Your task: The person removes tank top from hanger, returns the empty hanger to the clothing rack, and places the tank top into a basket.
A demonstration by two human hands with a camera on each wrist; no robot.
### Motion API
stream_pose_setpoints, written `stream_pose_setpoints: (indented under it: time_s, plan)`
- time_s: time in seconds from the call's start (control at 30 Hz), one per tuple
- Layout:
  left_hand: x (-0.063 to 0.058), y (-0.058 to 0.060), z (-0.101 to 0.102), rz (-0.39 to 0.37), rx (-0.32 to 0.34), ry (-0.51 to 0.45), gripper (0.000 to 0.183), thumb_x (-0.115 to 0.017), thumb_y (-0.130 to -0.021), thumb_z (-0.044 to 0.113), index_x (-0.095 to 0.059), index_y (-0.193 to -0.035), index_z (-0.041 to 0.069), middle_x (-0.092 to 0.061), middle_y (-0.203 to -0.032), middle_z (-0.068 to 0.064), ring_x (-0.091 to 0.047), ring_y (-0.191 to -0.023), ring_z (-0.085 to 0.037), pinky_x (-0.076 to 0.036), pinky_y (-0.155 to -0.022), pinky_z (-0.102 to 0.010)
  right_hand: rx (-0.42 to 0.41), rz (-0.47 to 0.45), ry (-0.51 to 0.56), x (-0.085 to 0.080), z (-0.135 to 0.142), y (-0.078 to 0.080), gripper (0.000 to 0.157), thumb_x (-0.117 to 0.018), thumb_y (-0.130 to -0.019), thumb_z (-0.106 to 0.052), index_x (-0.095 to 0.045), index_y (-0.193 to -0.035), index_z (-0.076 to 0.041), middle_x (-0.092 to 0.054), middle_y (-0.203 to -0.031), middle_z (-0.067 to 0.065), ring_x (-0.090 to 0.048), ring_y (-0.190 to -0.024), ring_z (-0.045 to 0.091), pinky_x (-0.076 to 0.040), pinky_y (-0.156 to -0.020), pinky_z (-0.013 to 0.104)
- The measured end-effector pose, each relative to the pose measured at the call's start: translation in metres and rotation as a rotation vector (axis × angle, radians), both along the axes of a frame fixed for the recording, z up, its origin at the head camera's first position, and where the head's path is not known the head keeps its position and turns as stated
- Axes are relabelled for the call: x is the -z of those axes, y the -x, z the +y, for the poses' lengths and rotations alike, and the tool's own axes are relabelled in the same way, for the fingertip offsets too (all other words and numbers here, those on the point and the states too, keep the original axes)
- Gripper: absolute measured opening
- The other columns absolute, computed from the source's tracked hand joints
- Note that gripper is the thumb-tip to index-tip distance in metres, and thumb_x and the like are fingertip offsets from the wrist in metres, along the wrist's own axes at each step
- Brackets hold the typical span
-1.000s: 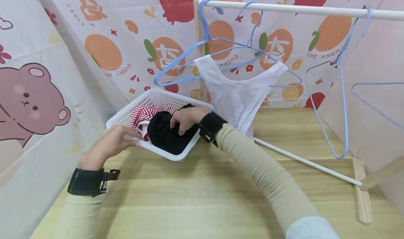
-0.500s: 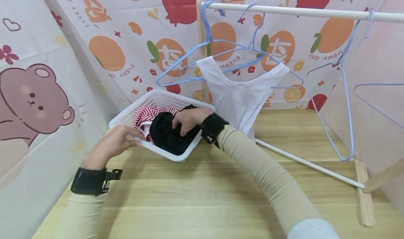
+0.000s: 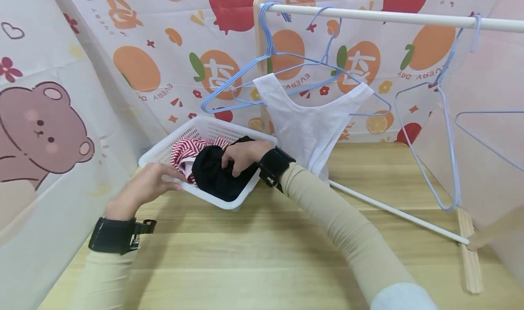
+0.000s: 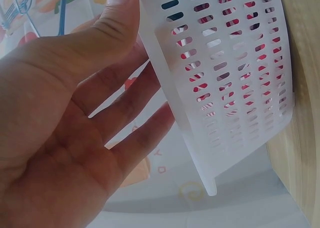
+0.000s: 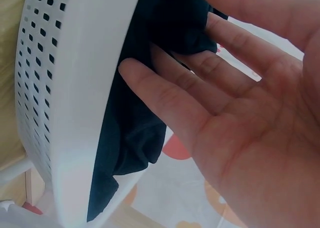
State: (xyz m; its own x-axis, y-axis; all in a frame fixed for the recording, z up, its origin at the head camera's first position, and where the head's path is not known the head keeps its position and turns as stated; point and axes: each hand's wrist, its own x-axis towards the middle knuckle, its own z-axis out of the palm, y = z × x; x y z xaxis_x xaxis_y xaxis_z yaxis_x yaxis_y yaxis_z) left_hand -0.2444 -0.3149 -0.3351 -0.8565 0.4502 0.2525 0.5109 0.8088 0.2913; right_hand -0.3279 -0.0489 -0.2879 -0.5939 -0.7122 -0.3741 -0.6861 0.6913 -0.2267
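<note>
A white perforated plastic basket (image 3: 229,204) stands on the wooden table. In it lie a red-and-white striped garment (image 3: 186,151) and, on its right side, a bunched black garment (image 3: 214,176). My left hand (image 3: 153,182) pinches the basket's near-left rim; in the left wrist view the thumb lies on the outer side and the fingers pass behind the rim. My right hand (image 3: 241,157) reaches over the basket, its loosely bent fingers (image 5: 165,92) touching the black garment, fingertips partly hidden in the folds.
Right of the basket, a white tank top (image 3: 304,123) hangs from a blue hanger on a rack with a white rail (image 3: 380,14). More blue hangers (image 3: 235,80) hang at the left end, others at the right. A low white bar (image 3: 397,212) runs along the rack's base.
The head view shifts slightly. Both hands, the basket and the garments stay in place.
</note>
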Motion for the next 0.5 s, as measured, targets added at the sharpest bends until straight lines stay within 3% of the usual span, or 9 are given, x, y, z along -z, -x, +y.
stream_pose_setpoints:
  time_s: [0.17, 0.4, 0.5]
  plan:
    - [-0.0001, -0.0034, -0.0053, 0.013, -0.008, -0.006, 0.019, -0.083, -0.069, 0.011, -0.076, -0.086, 0.018, -0.074, -0.087, 0.002, -0.065, -0.086, -0.017, -0.052, -0.077, -0.039, -0.004, -0.024, 0.001, -0.0006, -0.0079, 0.0026, 0.041, -0.066, -0.087, -0.024, -0.059, -0.127, -0.026, -0.054, -0.129, -0.004, -0.049, -0.106, 0.013, -0.044, -0.095, 0.028]
    - [0.0052, -0.0003, -0.002, 0.069, 0.042, -0.022, 0.02, -0.083, -0.068, 0.01, -0.077, -0.086, 0.017, -0.074, -0.087, 0.004, -0.064, -0.084, -0.01, -0.05, -0.076, -0.022, 0.001, -0.103, -0.005, -0.0048, -0.0076, 0.0065, 0.038, -0.063, -0.09, -0.018, -0.06, -0.127, -0.024, -0.053, -0.121, -0.002, -0.055, -0.089, 0.015, -0.048, -0.074, 0.024]
    - [0.0045, 0.001, -0.0006, 0.08, 0.035, -0.01, 0.021, -0.083, -0.068, 0.009, -0.077, -0.086, 0.016, -0.074, -0.086, 0.004, -0.065, -0.084, -0.012, -0.05, -0.076, -0.023, -0.006, -0.116, 0.006, -0.0058, -0.0063, 0.0075, 0.037, -0.061, -0.09, -0.017, -0.061, -0.127, -0.025, -0.052, -0.124, -0.002, -0.054, -0.088, 0.014, -0.048, -0.072, 0.023]
